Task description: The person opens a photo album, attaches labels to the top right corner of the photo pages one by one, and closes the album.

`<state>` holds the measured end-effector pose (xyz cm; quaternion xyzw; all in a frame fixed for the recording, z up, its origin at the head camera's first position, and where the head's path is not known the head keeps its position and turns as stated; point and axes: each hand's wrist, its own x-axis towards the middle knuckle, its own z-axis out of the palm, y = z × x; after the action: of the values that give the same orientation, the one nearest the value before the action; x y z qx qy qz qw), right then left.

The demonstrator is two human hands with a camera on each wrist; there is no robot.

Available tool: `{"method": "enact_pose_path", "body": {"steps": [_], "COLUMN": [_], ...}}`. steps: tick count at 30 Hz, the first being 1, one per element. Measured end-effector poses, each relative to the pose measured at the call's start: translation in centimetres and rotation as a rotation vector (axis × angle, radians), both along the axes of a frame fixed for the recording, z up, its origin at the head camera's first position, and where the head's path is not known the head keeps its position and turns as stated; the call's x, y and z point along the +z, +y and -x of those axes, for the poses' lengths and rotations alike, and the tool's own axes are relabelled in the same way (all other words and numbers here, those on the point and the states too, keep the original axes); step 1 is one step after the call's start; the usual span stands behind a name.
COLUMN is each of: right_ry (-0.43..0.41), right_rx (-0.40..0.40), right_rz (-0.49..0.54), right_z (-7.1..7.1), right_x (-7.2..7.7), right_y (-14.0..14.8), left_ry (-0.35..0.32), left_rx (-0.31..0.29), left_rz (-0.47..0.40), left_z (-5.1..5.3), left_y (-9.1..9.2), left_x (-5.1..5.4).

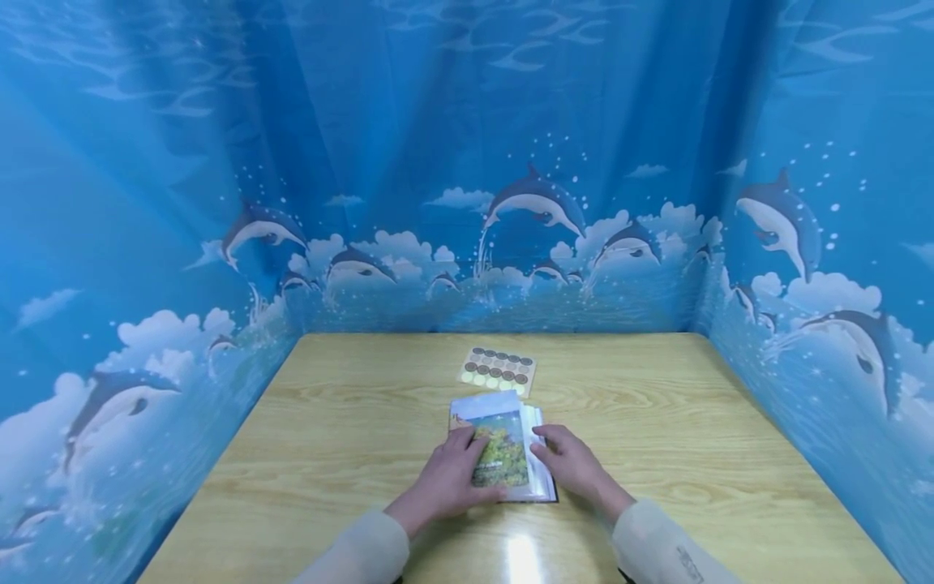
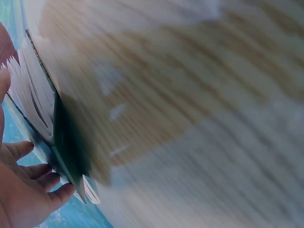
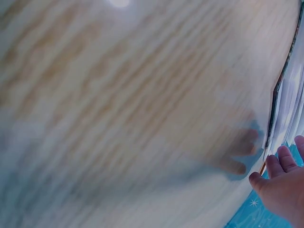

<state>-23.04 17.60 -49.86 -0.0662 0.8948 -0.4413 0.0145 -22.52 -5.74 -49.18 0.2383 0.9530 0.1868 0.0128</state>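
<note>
A photo album [image 1: 503,458] with a picture of yellow-green flowers under a blue sky lies on the table in front of me. Its clear and white pages [image 2: 35,95] fan slightly apart at the right side, and the left wrist view shows a dark green cover [image 2: 69,133]. My left hand [image 1: 452,478] rests over the album's left part, fingers spread on the picture and thumb along the near edge. Beside the right edge of the pages is my right hand [image 1: 576,466], its fingers loosely bent and touching or nearly touching that edge.
Just behind the album lies a flat card [image 1: 499,371] with rows of round brown and pale stickers or discs. A wood-grain table [image 1: 328,422] carries everything. Blue dolphin-print curtains [image 1: 409,162] enclose its back and sides.
</note>
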Motion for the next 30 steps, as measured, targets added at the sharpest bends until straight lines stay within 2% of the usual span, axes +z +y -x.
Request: {"method": "enact_pose_path", "body": {"steps": [7,21,30], "right_ry": [0.028,0.008,0.07], "right_rx": [0.01,0.024,0.04], "right_rz": [0.01,-0.003,-0.111], "right_z": [-0.2,-0.7,-0.6], "right_x": [-0.3,-0.2,-0.6], "right_y": [-0.4,-1.1,-1.4], "left_ry": [-0.012,-0.071,-0.087], "left_rx": [-0.005,0.005,0.015], "left_rz": [-0.044,-0.098,-0.158], "left_z": [0.0,-0.1,-0.3], "left_y": [-0.6,-1.0,-1.3], "left_x": [-0.4,-0.1,0.1]}}
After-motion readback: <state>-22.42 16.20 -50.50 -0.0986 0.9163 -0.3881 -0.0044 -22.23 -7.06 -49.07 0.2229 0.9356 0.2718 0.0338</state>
